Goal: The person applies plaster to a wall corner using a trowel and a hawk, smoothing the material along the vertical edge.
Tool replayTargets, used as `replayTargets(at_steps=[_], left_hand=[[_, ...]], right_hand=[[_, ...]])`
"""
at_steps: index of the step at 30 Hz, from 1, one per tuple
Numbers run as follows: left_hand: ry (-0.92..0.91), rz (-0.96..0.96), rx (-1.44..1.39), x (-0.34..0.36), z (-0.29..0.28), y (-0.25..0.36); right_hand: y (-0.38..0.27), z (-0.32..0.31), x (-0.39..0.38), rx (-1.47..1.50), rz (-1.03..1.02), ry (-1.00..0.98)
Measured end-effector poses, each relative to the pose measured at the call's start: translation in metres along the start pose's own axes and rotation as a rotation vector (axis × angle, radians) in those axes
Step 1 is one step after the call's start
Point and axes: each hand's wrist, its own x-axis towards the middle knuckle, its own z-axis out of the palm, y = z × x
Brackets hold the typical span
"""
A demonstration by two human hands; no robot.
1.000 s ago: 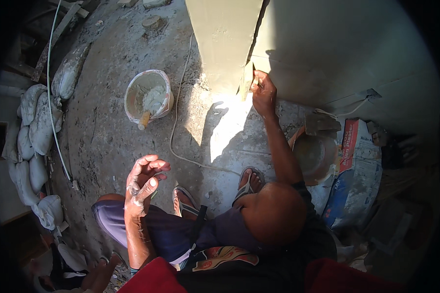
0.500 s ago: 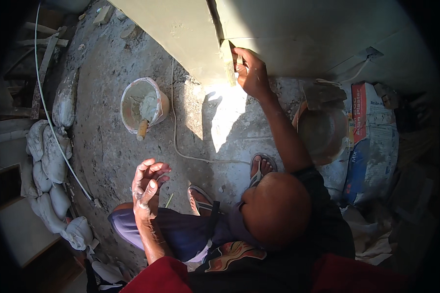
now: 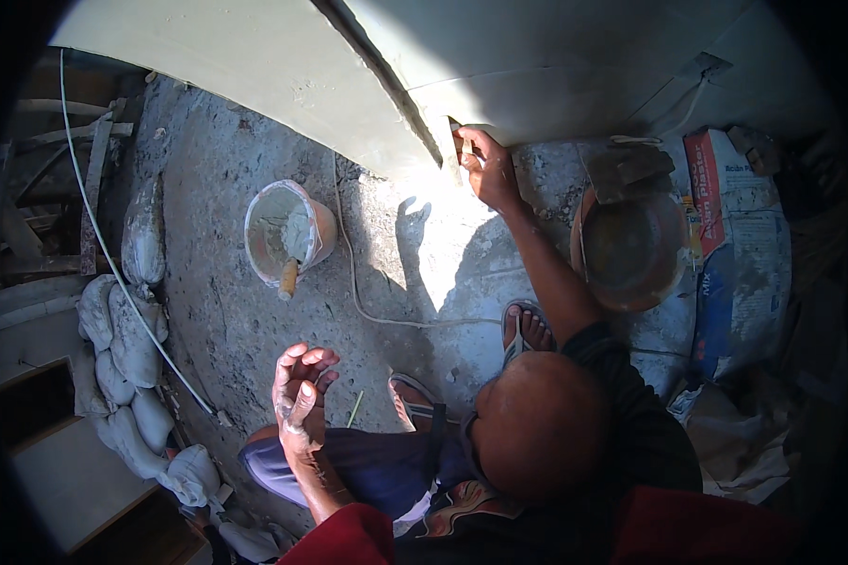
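Note:
My right hand (image 3: pixel 488 174) reaches forward to the pale wall, with its fingers closed round a flat, pale tool like a scraper (image 3: pixel 449 151). This tool is upright against the wall, at the lower end of a dark gap (image 3: pixel 386 80). Glare and my fingers hide part of it. My left hand (image 3: pixel 299 400) is raised above my purple-clad leg, smeared with pale paste and empty, its fingers bent and apart. Ahead of it stands a bucket (image 3: pixel 324 234) of pale paste, a tool's wooden handle (image 3: pixel 289 281) sticking out over its rim.
A round basin (image 3: pixel 586 247) is on the right, a board (image 3: pixel 627 172) over its far rim. Beyond it lies a red, white and blue bag (image 3: pixel 740 273). Filled sacks (image 3: pixel 132 334) line the left. A cable (image 3: pixel 349 273) crosses the rough floor towards my sandaled feet.
The whole view has shifted, so the bucket and sacks appear farther right and lower. My right hand and the scraper are lower along the gap. My left hand keeps its pose.

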Motion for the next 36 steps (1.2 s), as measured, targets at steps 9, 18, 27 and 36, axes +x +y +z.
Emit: replayTargets(at_steps=[9,18,27,36], left_hand=[[0.036,-0.018,-0.002,-0.002,-0.004,0.001],[-0.037,-0.031,-0.002,0.005,0.002,-0.001],[-0.04,-0.05,-0.032,0.014,0.012,0.001],[-0.088,-0.084,-0.065,0.031,0.02,0.002]], right_hand=[[-0.063,0.018,0.021,-0.012,-0.111,0.055],[-0.028,0.012,0.012,-0.014,0.08,-0.093],[-0.196,-0.012,0.09,0.046,-0.243,-0.007],[-0.32,-0.035,0.164,0.078,-0.691,0.04]])
